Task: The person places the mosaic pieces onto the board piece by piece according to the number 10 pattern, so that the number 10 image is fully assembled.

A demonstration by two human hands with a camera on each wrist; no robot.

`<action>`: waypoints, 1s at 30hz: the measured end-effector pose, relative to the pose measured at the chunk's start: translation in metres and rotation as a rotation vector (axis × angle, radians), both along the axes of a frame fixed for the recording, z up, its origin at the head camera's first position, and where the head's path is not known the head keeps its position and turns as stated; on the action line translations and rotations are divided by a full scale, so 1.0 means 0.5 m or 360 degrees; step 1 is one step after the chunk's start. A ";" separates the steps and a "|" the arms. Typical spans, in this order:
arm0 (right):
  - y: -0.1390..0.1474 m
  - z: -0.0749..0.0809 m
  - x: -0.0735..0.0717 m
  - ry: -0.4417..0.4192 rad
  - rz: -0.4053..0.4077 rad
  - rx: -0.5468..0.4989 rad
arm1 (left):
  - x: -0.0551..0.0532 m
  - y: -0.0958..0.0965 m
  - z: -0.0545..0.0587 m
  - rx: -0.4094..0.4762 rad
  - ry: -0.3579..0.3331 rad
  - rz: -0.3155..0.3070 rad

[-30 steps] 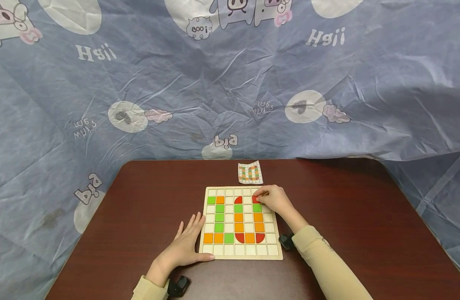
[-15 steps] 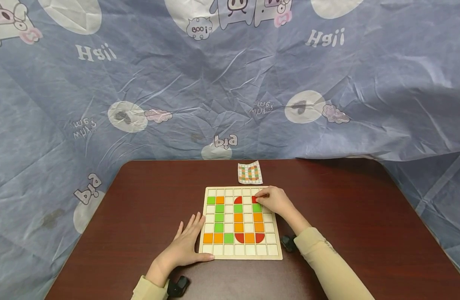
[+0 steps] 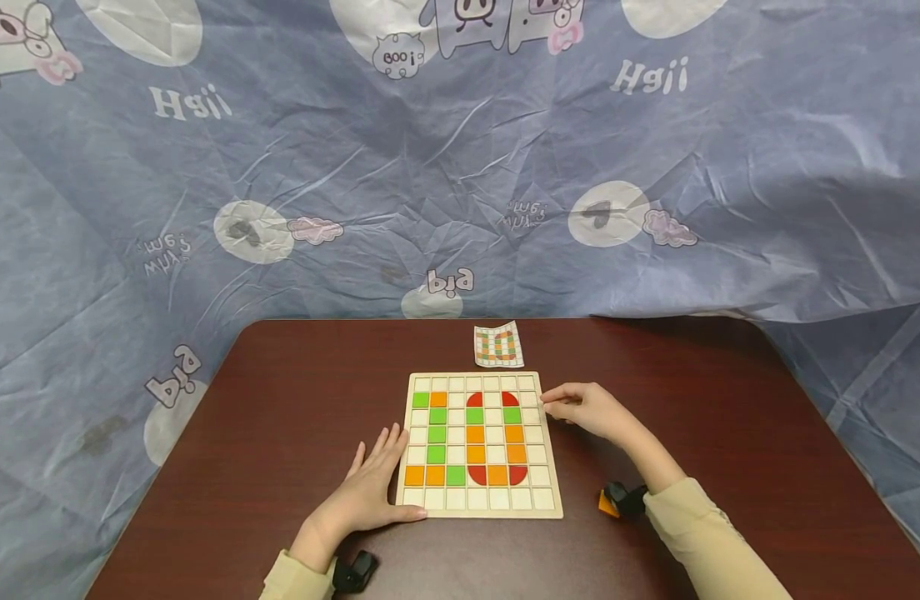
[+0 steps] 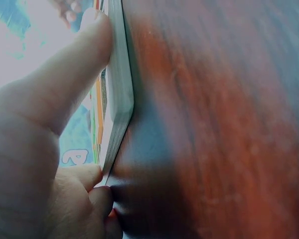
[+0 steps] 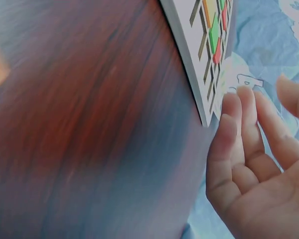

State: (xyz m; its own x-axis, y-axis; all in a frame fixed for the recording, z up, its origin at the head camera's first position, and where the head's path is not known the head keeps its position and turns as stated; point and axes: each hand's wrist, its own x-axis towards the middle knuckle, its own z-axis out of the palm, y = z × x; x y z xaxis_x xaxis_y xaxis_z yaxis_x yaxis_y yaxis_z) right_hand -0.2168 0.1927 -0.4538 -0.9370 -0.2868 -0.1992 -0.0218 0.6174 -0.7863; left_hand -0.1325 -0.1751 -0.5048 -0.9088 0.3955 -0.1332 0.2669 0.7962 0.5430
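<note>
A wooden grid board (image 3: 497, 514) lies on the table, with green, orange and red tiles in its cells. Red rounded tiles (image 3: 509, 399) cap the tops and bottoms of two columns at its right. My left hand (image 3: 366, 492) is spread against the board's left side, fingertips at the edge and thumb (image 4: 84, 59) on the front rim. Just off the right edge, near the top, my right hand (image 3: 595, 410) has its fingers loosely bent. In the right wrist view this hand (image 5: 264, 169) has nothing between thumb and fingers.
Behind the board lies a small paper card (image 3: 499, 346) with a printed coloured grid pattern. An orange tile (image 3: 608, 504) shows partly from under the right wrist camera (image 3: 623, 497). Blue printed cloth (image 3: 460, 167) hangs past the table's far edge.
My right hand has left the red tile at the column's top and moved right, off the board. That tile now shows fully, and an orange tile is uncovered near the wrist. My left hand stays.
</note>
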 end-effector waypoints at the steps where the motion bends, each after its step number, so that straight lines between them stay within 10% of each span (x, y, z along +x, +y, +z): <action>1: 0.006 0.002 0.006 -0.0009 0.0014 0.0003 | 0.000 0.000 0.000 0.0000 0.0000 0.0000; 15: 0.090 -0.018 0.099 -0.0058 0.0250 -0.0165 | 0.001 -0.002 0.001 0.0000 0.0003 0.0004; 30: 0.127 -0.045 0.178 0.0002 0.0153 0.0009 | -0.001 0.000 -0.003 0.0002 0.0003 -0.0001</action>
State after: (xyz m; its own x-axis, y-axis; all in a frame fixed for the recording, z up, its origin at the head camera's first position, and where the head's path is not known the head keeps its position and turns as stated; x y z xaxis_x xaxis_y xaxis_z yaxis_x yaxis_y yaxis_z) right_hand -0.1277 0.2564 -0.4763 -0.9055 -0.3745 -0.1998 -0.0825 0.6170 -0.7826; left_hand -0.1328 -0.1751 -0.5065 -0.9086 0.3965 -0.1311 0.2686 0.7954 0.5433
